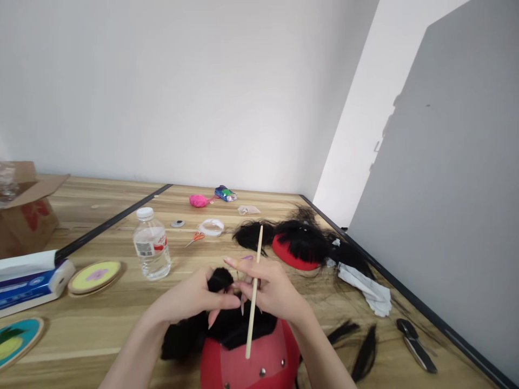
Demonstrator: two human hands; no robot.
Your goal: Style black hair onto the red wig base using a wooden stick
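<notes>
In front of me is a rounded red form [243,373] with metal studs, black hair [243,327] covering its upper part. My left hand [188,297] pinches a coiled lock of black hair [220,280] above the form. A pale wooden chopstick [254,302] slants across my right hand [278,289], held between its fingers. The right fingertips meet the left ones at the lock; what exactly they pinch there is partly hidden. More dark hair hangs to the left of the form.
Behind the hands lies another red form [292,254] with black hair. A water bottle [152,246], orange scissors [195,239] and pink yarn [198,201] stand or lie further left. At right are a white cloth [368,289], loose hair strands [365,354] and a black-handled tool [417,346].
</notes>
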